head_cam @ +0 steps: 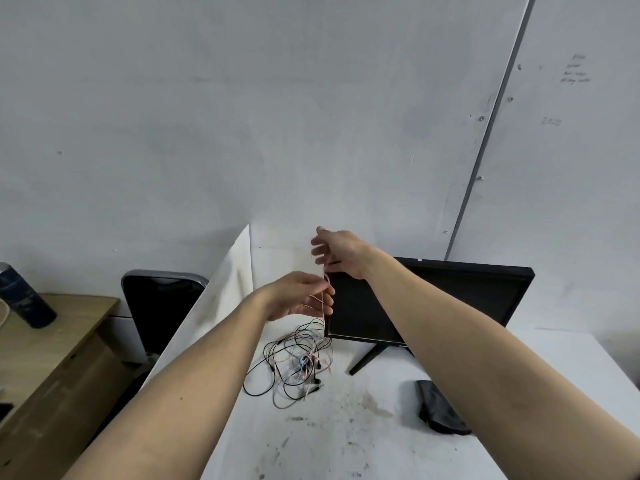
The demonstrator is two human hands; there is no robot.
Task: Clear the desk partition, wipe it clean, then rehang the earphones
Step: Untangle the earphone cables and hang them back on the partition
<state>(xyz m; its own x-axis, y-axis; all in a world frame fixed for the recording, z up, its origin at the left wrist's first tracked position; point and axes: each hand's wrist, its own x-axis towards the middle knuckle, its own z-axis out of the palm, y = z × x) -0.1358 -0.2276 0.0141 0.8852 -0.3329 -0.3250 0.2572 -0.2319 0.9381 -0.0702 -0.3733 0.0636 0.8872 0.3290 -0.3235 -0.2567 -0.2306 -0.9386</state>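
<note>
While the tangled earphone cables (294, 362) lie on the white desk (346, 441), the right hand (341, 252) and left hand (301, 296) both pinch one pale strand above them.

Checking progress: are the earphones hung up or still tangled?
Tangled: earphones heaped on the desk, one strand pinched by both hands.

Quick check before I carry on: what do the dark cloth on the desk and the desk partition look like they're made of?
Dark cloth: soft matte fabric, crumpled and limp, possibly microfibre; weave too small to tell.
Desk partition: rigid white board with a smooth matte face and crisp top edge, probably laminate or painted panel; its core isn't visible.
</note>
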